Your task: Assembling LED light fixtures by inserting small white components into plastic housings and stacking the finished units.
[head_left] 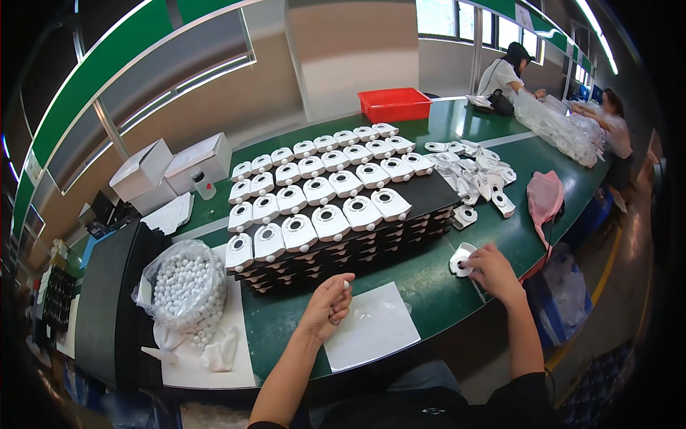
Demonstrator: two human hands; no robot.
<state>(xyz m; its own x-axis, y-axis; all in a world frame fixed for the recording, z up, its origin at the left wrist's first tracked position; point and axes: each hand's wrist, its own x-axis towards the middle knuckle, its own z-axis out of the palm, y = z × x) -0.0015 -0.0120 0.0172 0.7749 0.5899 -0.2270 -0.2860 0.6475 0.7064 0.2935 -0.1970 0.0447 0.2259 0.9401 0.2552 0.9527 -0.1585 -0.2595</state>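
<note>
My left hand (327, 309) is closed, with a small white ball (346, 284) showing at its fingertips. More balls seem to be in the palm, mostly hidden by the fingers. At the right, my right hand (496, 272) grips a white plastic housing (461, 256) with a round hole, just over the green table. Rows of similar white housings (329, 222), each with a ball at its near end, lie on stacked black trays (343, 256). Between my forearms a white sheet of paper (371, 330) lies on the table. Beyond my right hand is a loose pile of housings (474, 171).
An open plastic bag of white balls (184, 286) stands at the left, beside a black stack (107, 307). White boxes (171, 168), a red bin (394, 105) and a pink cloth (544, 196) are around the green table (436, 314). Two people work at the far right.
</note>
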